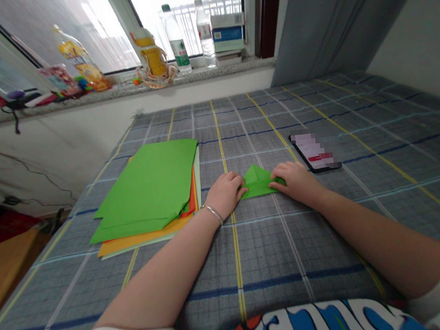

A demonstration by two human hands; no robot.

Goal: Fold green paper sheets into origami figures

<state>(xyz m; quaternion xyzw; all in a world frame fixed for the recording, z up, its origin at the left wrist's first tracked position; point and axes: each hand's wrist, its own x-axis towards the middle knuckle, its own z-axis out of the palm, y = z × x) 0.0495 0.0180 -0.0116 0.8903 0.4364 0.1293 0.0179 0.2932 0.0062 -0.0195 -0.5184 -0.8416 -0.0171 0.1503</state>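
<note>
A small folded piece of green paper (pixel 257 180) lies on the grey checked bed cover (pixel 276 243), shaped with a point toward the window. My left hand (pixel 225 192), with a thin bracelet at the wrist, rests with curled fingers pressing the paper's left edge. My right hand (pixel 295 179) presses its fingers down on the paper's right corner. Both hands pinch the folded paper against the cover.
A stack of green, orange and pale coloured sheets (pixel 147 194) lies to the left. A phone (pixel 314 151) lies just beyond my right hand. The windowsill (pixel 116 89) holds several bottles, boxes and a lamp. A grey curtain (pixel 326 20) hangs at right; the bed's edge drops off at left.
</note>
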